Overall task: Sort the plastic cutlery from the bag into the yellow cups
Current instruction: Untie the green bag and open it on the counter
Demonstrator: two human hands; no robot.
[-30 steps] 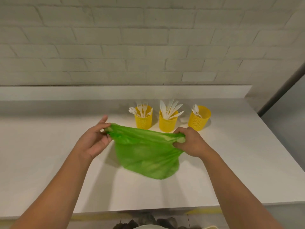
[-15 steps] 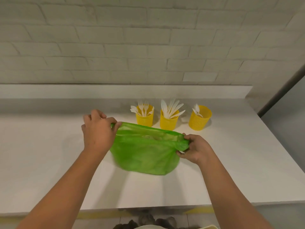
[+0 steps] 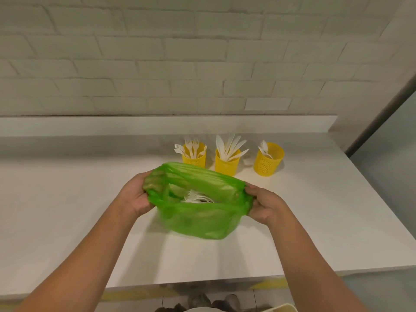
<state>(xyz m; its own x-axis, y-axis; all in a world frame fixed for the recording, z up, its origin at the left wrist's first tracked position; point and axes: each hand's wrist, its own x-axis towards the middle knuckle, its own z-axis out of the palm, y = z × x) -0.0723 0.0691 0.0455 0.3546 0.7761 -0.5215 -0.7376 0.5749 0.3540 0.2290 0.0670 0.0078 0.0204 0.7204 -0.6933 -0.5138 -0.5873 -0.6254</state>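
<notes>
Bag (image 3: pixel 202 219) mouth-up, opening stretched left-right, left hand (image 3: pixel 135 195), right hand (image 3: pixel 266 206) gripping ends

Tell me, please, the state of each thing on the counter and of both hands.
green bag, held open, mouth up.
cutlery in bag, lying inside, unsorted.
left cup, upright, holding forks.
middle cup, upright, holding knives.
right cup, upright, holding spoons.
left hand, gripping bag's rim.
right hand, gripping bag's rim.

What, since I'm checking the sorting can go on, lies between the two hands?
In the head view, the green bag lies between the left hand and the right hand, held open by both, with white cutlery visible inside.
</notes>
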